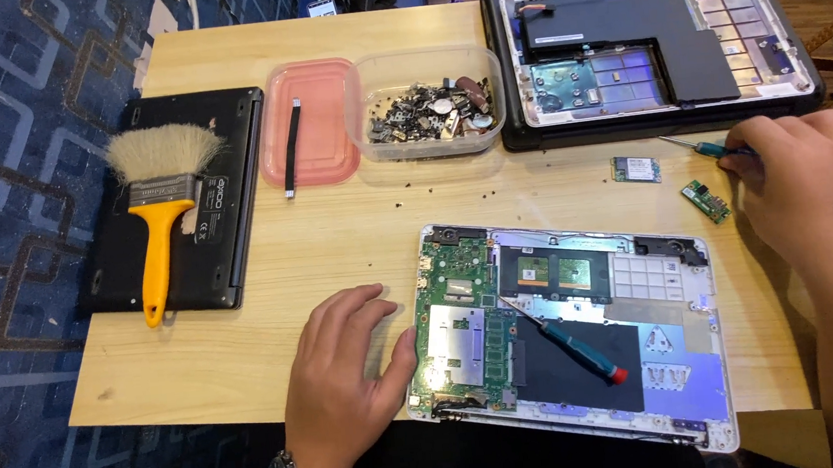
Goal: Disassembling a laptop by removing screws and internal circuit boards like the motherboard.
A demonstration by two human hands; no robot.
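Note:
An opened white laptop base (673, 292) lies in front of me with its green circuit board (459, 321) exposed. A teal screwdriver with a red cap (572, 346) rests on its black panel. My left hand (344, 381) lies flat on the table, thumb against the laptop's left edge, holding nothing. My right hand (804, 185) is at the right table edge, closed on a small blue-handled screwdriver (705, 145) whose tip points left. Two small green circuit cards (635, 169) (706, 201) lie just left of that hand.
A second opened black laptop base (513, 75) lies at the back right. A clear tub of screws and parts (426, 113), a pink lid with a black strip (311, 123), and a closed black laptop (231, 180) with a yellow-handled brush (161, 201) lie further left.

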